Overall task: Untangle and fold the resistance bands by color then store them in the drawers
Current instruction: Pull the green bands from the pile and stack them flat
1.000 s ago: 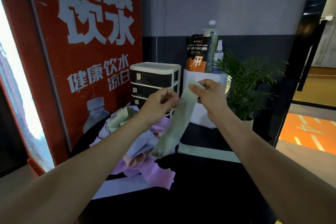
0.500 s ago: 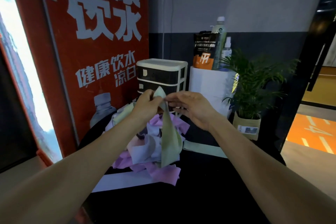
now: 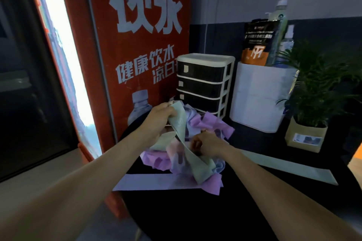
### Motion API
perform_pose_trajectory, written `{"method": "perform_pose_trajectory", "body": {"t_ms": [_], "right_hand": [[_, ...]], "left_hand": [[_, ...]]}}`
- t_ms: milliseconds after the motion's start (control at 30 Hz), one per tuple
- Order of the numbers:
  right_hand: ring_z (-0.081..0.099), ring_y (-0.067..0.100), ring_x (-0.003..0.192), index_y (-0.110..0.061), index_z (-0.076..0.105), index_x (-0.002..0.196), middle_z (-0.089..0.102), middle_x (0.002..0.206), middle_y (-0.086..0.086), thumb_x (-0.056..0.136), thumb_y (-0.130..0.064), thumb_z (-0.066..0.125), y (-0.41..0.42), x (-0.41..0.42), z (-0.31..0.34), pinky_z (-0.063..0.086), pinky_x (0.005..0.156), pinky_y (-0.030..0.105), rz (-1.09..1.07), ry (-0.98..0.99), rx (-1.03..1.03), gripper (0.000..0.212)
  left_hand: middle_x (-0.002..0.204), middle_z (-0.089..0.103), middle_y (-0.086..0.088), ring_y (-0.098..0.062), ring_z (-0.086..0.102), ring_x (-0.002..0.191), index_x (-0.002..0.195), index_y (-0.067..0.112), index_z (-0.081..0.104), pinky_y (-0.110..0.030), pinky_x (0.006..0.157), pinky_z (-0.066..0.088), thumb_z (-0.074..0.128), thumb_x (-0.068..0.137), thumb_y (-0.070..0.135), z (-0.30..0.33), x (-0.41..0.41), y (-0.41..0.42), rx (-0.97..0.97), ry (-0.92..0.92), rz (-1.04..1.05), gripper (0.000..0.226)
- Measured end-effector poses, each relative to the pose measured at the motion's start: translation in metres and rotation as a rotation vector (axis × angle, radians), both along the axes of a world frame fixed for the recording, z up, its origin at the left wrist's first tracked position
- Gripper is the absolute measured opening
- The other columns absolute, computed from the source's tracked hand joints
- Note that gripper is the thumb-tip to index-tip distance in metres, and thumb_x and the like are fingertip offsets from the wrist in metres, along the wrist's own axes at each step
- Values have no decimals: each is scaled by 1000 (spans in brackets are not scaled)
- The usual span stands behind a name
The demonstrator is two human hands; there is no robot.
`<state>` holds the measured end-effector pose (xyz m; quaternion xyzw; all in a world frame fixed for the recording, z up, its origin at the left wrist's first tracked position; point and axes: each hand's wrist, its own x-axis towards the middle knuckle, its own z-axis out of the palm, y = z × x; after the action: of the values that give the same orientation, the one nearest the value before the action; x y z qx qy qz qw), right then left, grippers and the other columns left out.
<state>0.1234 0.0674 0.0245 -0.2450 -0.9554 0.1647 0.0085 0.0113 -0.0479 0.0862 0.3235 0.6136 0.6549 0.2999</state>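
Both hands have dropped from chest height to the pile. The left hand (image 3: 163, 112) grips the upper end of the green band (image 3: 181, 123); the right hand (image 3: 207, 146), fingers curled, pinches it lower down. The band stretches over the tangled bands (image 3: 211, 127) on the black table (image 3: 195, 211), before the drawer unit (image 3: 203, 82).

So there's one white-framed plastic drawer unit (image 3: 204, 86) with four dark drawers, one white cylindrical bin (image 3: 260, 96), one potted green palm (image 3: 311, 103) and one black-and-orange pouch (image 3: 258, 43). Two clear plastic bottles (image 3: 279, 31) stand behind it. Two bare hands (image 3: 160, 117) are in the band pile (image 3: 205, 129), which is too tangled to count.
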Motion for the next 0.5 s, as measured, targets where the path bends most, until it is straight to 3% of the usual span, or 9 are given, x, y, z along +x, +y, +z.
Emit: {"method": "perform_pose_trajectory", "body": {"t_ms": [100, 200, 300, 400, 500], "right_hand": [[54, 21, 79, -10, 58, 88, 54, 81, 4, 89, -6, 47, 9, -2, 12, 41, 61, 24, -55, 56, 73, 12], [51, 12, 51, -1, 56, 87, 52, 66, 4, 91, -4, 46, 20, -5, 45, 39, 43, 18, -255, 453, -230, 12], [56, 10, 56, -3, 51, 89, 53, 71, 7, 96, -9, 45, 29, -6, 85, 47, 51, 18, -293, 773, -453, 11], [52, 15, 66, -8, 44, 91, 48, 77, 7, 96, -9, 44, 37, -9, 116, 52, 57, 24, -266, 950, -425, 5], [49, 23, 75, -10, 41, 86, 45, 81, 12, 95, -5, 43, 46, -16, 135, 53, 65, 37, -210, 1013, -360, 11]], "left_hand": [[66, 49, -2, -14, 48, 63, 61, 17, 43, -25, 56, 41, 42, 84, 0, 0, -5, 1, 11, -46, 16, 29], [61, 51, 0, -14, 48, 61, 59, 17, 44, -23, 54, 40, 41, 84, 0, 2, -6, 2, 38, -77, 12, 31], [47, 50, 5, -13, 45, 52, 51, 20, 46, -16, 40, 36, 40, 84, -1, 4, -6, 4, 53, -91, -6, 39], [39, 47, 9, -11, 42, 48, 45, 20, 46, -19, 44, 35, 40, 86, 0, 5, -9, 6, 55, -70, 2, 46], [38, 46, 10, -8, 45, 44, 53, 19, 40, -21, 47, 36, 40, 86, 1, 9, -13, 8, 44, -31, 13, 38]]}}
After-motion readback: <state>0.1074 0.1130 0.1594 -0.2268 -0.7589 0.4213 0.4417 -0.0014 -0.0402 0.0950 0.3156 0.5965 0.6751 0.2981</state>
